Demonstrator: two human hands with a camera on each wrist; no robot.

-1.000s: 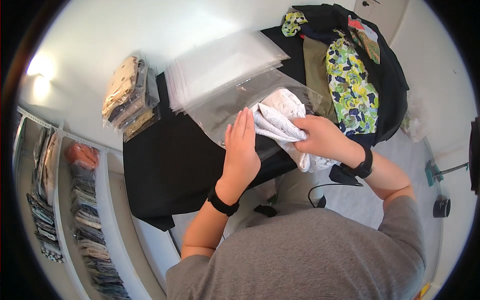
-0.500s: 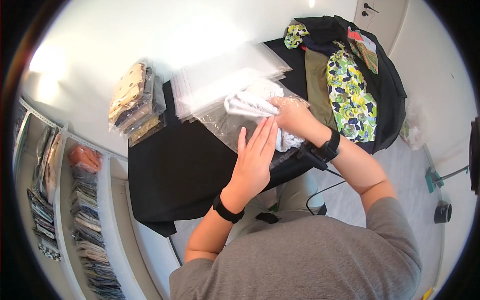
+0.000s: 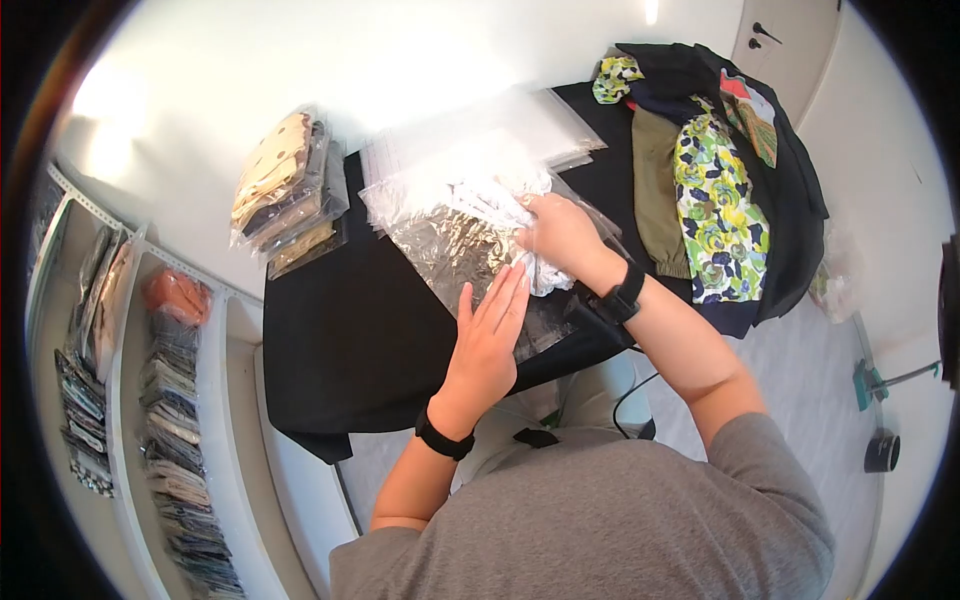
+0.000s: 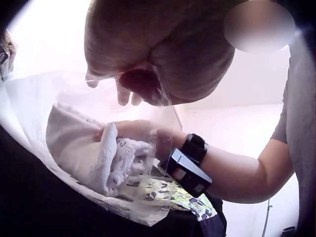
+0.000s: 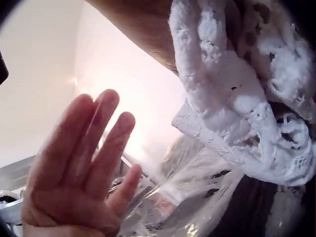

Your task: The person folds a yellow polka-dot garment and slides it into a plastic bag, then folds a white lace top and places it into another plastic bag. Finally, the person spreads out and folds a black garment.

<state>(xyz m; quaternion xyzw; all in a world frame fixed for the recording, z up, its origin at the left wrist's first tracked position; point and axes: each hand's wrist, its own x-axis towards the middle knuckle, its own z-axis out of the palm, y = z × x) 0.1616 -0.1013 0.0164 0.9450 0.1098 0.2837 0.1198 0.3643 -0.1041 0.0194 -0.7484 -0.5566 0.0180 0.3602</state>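
Observation:
The folded white lace garment lies within the clear plastic bag on the black-covered table. My right hand grips its near right part; in the left wrist view the thumb of that hand presses on the white cloth. My left hand has straight fingers, their tips at the bag's near side, close to the right hand. In the right wrist view the left hand shows its palm with fingers spread, beside the bag film and the bunched lace. Its thumb is unclear.
A pile of clear bags lies behind. Bagged folded clothes are stacked at the back left. Floral, olive and black clothes lie at the right. Shelves of packed clothes stand at the far left.
My right hand has carried the white garment leftward into the clear bag, whose film now lies over it. My left hand moved from beside the garment toward the bag's near side, fingers still straight.

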